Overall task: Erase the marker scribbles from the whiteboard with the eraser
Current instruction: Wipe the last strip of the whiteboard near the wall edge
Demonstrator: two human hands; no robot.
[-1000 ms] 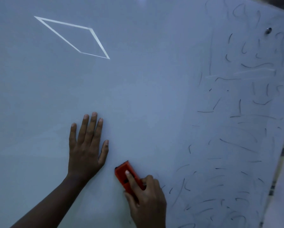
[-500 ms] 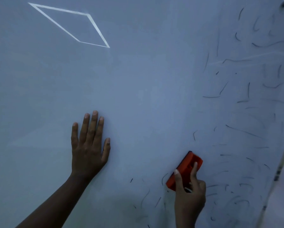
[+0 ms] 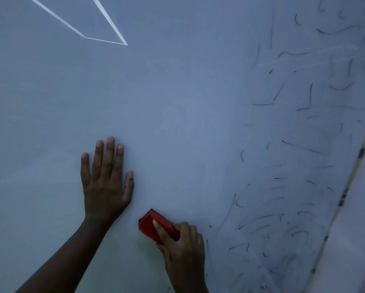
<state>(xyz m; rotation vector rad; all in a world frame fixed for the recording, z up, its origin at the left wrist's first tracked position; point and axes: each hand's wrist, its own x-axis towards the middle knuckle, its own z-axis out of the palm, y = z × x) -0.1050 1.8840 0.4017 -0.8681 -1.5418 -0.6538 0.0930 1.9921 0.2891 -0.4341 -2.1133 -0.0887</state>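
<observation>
Dim bluish light falls across the whiteboard (image 3: 177, 102), wiped bare on the left and centre, while marker scribbles (image 3: 293, 187) crowd its right side up to the edge. A bright diamond-shaped outline (image 3: 105, 40) shows far left. The left hand (image 3: 105, 182) lies flat with fingers straight, likely bracing the body. The right hand (image 3: 181, 244) curls round the orange eraser (image 3: 154, 224), its grip holding it against the board, near centre, just left of the nearest scribbles.
</observation>
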